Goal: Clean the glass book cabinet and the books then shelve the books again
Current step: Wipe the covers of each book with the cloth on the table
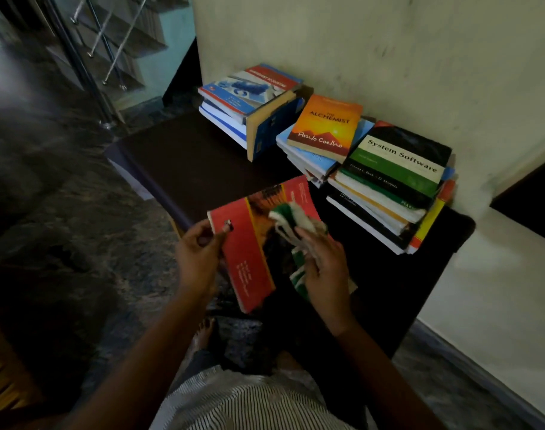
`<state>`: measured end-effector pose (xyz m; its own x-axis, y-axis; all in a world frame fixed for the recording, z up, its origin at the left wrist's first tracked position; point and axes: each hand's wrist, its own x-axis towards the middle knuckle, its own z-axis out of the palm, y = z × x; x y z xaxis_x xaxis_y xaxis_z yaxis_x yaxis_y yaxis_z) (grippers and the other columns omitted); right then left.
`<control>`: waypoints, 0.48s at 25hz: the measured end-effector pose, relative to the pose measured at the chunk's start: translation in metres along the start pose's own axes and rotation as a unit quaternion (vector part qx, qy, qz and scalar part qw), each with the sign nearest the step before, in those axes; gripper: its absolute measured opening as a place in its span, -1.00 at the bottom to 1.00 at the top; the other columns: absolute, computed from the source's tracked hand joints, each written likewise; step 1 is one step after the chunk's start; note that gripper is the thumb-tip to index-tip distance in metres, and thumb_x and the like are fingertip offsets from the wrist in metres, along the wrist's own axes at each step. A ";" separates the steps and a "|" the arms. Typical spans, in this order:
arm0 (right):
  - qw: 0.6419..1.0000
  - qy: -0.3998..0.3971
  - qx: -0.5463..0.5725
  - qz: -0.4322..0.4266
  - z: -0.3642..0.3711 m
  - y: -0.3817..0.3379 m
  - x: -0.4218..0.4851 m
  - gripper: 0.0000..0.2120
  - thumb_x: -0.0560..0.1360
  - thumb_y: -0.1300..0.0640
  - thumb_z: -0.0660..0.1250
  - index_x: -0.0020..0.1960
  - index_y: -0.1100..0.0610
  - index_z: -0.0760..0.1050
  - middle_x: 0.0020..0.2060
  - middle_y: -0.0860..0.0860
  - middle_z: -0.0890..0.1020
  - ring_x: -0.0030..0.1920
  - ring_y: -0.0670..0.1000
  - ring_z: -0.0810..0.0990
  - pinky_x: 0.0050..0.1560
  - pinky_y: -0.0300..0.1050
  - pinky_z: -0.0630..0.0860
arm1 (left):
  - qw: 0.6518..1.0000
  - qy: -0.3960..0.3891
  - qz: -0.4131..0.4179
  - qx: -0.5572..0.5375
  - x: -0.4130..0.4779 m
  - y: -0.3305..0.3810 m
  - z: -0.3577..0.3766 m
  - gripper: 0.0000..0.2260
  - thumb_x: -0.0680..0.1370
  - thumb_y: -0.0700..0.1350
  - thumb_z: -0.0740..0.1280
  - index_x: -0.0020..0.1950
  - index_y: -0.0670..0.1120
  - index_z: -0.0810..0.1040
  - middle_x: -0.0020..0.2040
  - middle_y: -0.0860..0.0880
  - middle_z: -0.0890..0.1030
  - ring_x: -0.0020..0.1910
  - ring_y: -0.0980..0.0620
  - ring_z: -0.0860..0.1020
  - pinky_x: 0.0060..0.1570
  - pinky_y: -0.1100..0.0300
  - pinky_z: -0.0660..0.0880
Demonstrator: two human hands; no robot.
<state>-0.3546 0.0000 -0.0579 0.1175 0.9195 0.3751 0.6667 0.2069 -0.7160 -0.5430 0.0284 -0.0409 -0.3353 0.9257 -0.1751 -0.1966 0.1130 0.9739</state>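
Wiping a red book [249, 243] at the moment: left hand [196, 252] fingers pinch its edge, right hand [324, 265] fingers grasp a green-and-white cloth [291, 215] against the cover, just above the dark worktop [203, 169]. Three book stacks [389, 187] sit by the wall, and I can't tell which are cleaned. The cabinet isn't in view, so I'd guess shelving is far off.

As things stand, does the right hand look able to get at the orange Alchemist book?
Probably, once freed: the orange book lies uncovered atop its pile with bare table before it, but the right hand is busy holding a cloth on the red book that the left hand grips.
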 end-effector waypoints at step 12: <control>0.999 0.031 0.029 -0.009 -0.014 0.001 0.013 -0.52 0.47 0.42 0.28 0.23 -0.05 0.42 0.10 -0.15 0.42 0.18 0.03 0.42 0.13 -0.14 0.37 | 0.773 -0.225 0.397 0.441 0.004 -0.099 -0.073 -0.72 0.62 0.03 0.10 0.23 0.10 0.52 0.19 -0.05 0.53 0.22 -0.05 0.46 0.43 0.10 0.15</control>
<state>-0.3419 0.0074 -0.0452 0.1518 0.8935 0.4226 0.6250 0.2444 -0.7414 -0.5924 -0.0057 -0.1482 0.3651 0.8387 0.4041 0.6773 -0.5371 0.5027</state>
